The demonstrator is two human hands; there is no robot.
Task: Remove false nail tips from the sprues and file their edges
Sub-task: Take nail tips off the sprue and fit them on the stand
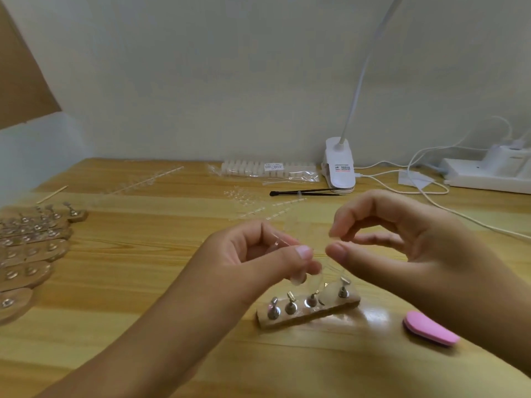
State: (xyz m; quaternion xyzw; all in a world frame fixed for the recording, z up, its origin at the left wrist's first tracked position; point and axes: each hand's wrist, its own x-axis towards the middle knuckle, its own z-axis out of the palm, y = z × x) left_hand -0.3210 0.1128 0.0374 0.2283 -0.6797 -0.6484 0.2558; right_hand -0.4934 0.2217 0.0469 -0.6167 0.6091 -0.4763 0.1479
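Note:
My left hand (258, 254) pinches a clear plastic sprue (280, 242) with transparent nail tips hanging from it, one tip (313, 281) dangling below my thumb. My right hand (402, 239) meets it from the right, thumb and forefinger closed on the sprue's other end near a clear tip (334, 239). Both hands hover above a small wooden holder (309, 311) with several metal stands. A pink nail file block (429, 327) lies on the table to the right of the holder, under my right wrist.
More wooden holders (31, 248) with mounted tips crowd the left edge. Loose clear sprues (138, 182) and tips (241, 196) lie further back, with a bagged pack (267, 169), a black stick (301, 192), a clip lamp (339, 168), cables and a power strip (488, 173).

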